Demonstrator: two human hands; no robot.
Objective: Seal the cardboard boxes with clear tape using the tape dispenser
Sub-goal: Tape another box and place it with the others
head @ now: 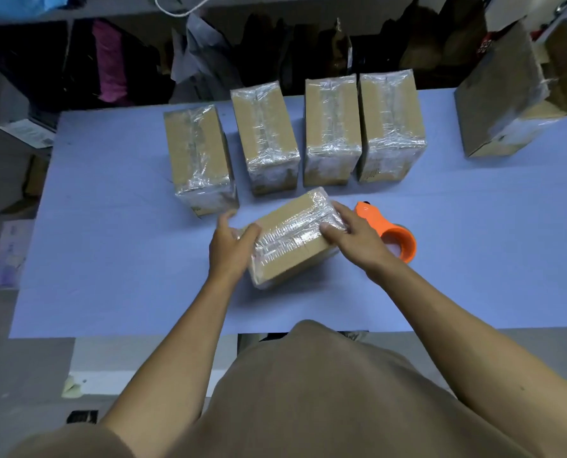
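Both hands' grip, left hand [230, 249] and right hand [351, 236], holds one taped box [292, 236]; four taped boxes [265, 137] behind, one tape dispenser [391, 231].

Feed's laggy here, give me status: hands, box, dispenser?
Both hands grip taped box. Dispenser idle on table, right. Four wrapped boxes behind, clear.

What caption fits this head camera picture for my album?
Both hands, left and right, hold a taped box beside the orange tape dispenser.
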